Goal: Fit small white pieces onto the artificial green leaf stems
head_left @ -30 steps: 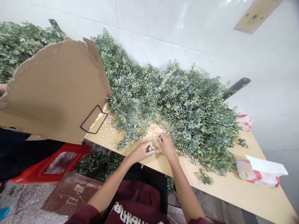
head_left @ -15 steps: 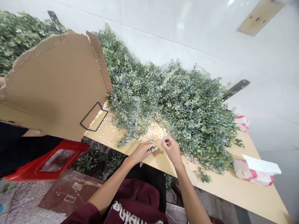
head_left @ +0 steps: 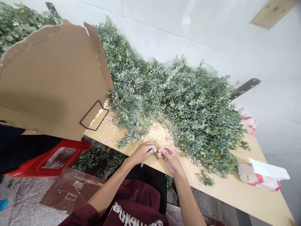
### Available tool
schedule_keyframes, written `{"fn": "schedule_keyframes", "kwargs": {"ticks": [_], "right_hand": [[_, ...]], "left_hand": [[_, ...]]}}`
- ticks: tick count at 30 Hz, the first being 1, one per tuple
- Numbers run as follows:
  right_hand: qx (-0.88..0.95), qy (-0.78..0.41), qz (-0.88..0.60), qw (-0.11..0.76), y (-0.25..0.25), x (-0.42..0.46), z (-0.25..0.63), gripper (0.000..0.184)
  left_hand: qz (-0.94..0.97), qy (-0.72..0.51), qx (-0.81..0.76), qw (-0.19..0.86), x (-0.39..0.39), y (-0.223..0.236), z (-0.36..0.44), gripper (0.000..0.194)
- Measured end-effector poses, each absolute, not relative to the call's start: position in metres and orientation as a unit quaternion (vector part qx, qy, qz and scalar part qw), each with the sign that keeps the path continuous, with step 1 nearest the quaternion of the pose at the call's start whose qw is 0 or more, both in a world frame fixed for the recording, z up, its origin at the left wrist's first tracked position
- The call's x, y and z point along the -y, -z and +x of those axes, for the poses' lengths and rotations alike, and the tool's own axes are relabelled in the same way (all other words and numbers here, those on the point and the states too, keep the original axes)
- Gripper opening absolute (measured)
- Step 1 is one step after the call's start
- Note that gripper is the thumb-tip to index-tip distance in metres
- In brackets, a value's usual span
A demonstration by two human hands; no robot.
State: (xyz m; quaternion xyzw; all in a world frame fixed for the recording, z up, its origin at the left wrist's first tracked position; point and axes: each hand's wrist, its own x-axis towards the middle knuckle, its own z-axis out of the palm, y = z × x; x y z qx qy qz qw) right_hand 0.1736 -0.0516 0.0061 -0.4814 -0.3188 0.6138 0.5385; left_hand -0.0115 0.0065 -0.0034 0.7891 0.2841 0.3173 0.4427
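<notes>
My left hand (head_left: 143, 153) is closed near the table's front edge, with a small green-and-white sprig (head_left: 153, 150) showing at its fingertips; its exact shape is too small to make out. Just to its right, my right hand (head_left: 171, 158) pinches a tiny white piece between thumb and forefinger. The fingertips of both hands almost meet. Beyond them, small white pieces (head_left: 154, 133) lie scattered over the wooden tabletop (head_left: 249, 194). A large heap of artificial greenery (head_left: 195, 103), with thin stems and small leaves, rises behind the hands against the wall.
An upright cardboard sheet (head_left: 56, 72) stands at left, with a black wire frame (head_left: 94, 115) by its lower corner. Part of another person shows behind it, beside a red stool (head_left: 53, 157). A loose sprig (head_left: 205, 179) and a red-and-white plastic bag (head_left: 258, 175) lie on the right.
My right hand has come down and left from the white pieces by the heap, and now meets my left hand. The left hand has hardly moved. The view has shifted slightly.
</notes>
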Motion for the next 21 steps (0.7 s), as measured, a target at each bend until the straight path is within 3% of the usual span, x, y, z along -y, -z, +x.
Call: {"fn": "schedule_keyframes", "kwargs": {"ticks": [21], "right_hand": [[0.284,-0.635,-0.468,0.546,0.001,0.052,0.157,0.02]], "left_hand": [[0.769,-0.321,-0.278,0.477,-0.01,-0.005,-0.013,0.03]]}}
